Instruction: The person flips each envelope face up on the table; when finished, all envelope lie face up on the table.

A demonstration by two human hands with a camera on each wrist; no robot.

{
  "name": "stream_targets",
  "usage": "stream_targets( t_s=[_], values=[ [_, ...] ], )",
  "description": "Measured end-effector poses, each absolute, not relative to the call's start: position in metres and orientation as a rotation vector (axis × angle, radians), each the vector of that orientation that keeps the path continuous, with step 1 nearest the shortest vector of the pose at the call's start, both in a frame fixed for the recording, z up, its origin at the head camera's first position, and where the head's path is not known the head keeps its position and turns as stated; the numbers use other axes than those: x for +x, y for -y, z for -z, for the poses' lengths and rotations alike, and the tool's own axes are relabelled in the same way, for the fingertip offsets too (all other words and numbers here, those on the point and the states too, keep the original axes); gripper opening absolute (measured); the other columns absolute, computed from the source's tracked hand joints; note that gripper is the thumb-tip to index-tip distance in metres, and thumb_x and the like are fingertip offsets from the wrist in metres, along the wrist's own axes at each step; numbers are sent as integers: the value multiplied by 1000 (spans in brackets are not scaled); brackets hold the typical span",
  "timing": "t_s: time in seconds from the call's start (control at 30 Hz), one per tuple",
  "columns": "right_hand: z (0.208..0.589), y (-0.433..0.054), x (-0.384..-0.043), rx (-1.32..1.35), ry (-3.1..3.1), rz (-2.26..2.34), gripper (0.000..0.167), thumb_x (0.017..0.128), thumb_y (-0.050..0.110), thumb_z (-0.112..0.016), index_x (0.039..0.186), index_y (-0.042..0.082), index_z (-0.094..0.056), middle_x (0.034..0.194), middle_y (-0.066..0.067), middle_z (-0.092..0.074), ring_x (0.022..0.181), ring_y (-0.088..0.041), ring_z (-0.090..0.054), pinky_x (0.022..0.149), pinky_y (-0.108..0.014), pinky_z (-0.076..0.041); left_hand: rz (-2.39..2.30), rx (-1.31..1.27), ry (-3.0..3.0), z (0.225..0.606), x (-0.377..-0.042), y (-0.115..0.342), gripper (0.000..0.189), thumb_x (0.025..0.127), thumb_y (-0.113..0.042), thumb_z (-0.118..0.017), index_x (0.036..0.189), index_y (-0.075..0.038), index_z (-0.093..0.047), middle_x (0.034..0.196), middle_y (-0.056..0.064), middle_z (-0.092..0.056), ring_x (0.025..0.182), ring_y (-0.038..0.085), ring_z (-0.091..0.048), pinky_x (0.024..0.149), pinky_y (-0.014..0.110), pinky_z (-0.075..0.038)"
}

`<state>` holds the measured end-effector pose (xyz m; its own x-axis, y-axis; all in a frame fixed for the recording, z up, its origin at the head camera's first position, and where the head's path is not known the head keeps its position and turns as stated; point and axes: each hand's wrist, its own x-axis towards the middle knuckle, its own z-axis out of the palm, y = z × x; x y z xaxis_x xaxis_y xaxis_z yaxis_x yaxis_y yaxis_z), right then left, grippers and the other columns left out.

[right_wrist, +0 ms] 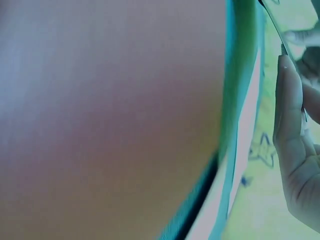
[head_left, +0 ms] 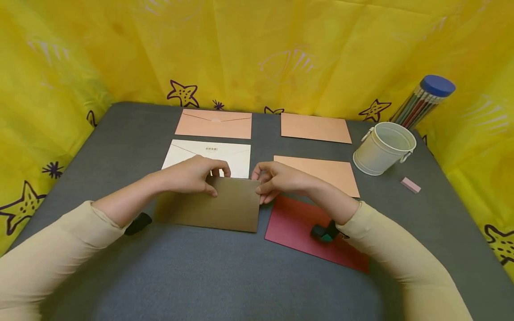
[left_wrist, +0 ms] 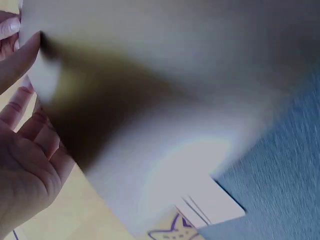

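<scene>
1 brown sheet (head_left: 233, 209) pinched by L hand (head_left: 190, 176) (top edge) & R hand (head_left: 279, 178) (top R corner); red sheet (head_left: 291, 225) nearby.

left arm (head_left: 132, 195), right arm (head_left: 331, 198): angled inward | left fingers (head_left: 219, 165): bent, pinching | right fingers (head_left: 263, 167): bent, pinching

The brown sheet (head_left: 230, 208) looks like smooth, faintly glossy paper, the tabletop (head_left: 209, 276) matt cloth, the pail (head_left: 371, 154) painted metal.
</scene>
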<state>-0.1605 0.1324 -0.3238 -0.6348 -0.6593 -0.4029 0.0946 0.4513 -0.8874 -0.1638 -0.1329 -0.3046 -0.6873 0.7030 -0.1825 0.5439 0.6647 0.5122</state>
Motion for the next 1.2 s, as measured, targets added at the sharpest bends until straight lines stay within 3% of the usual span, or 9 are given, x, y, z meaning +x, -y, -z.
stream_targets(
  t_s=[0.27, 0.57, 0.8, 0.93, 1.2],
  values=[
    [313, -164, -171, -416, -2005, 1277, 22, 96, 4, -59, 114, 0, -47, 78, -5, -63, 69, -18, -69, 74, -37, -63, -623, 897, -2624, 293, -176, 151, 34, 75, -15, -85, 103, -19, -67, 85, 5, -69, 79, 17, -61, 70, 29, -47],
    [301, -195, -180, -406, -2071, 1329, 23, 96, 3, -60, 114, -2, -47, 81, -6, -62, 71, -21, -69, 76, -40, -63, -857, 641, -2587, 289, -189, 167, 36, 76, -19, -85, 107, -17, -68, 82, 2, -70, 83, 17, -60, 73, 29, -47],
    [293, -215, -186, -382, -2105, 1371, 21, 97, 4, -59, 112, -1, -45, 80, -4, -63, 74, -19, -70, 75, -35, -63, -1232, 430, -2356, 290, -199, 174, 30, 85, -15, -77, 108, -6, -59, 76, -4, -68, 78, 15, -65, 79, 33, -56],
    [290, -222, -188, -341, -2118, 1415, 21, 97, 4, -58, 111, 1, -43, 79, -4, -62, 73, -19, -70, 75, -35, -63, -1353, 360, -2255, 292, -202, 176, 20, 90, -17, -72, 99, -6, -57, 78, -6, -68, 80, 12, -66, 85, 35, -58],
    [290, -228, -189, -183, -2044, 1637, 21, 97, 3, -57, 115, 6, -46, 80, 1, -65, 73, -14, -67, 72, -28, -61, -1457, 302, -2224, 295, -206, 176, 15, 93, -19, -68, 103, -8, -65, 85, -7, -68, 83, 11, -65, 83, 27, -58]
  ],
)
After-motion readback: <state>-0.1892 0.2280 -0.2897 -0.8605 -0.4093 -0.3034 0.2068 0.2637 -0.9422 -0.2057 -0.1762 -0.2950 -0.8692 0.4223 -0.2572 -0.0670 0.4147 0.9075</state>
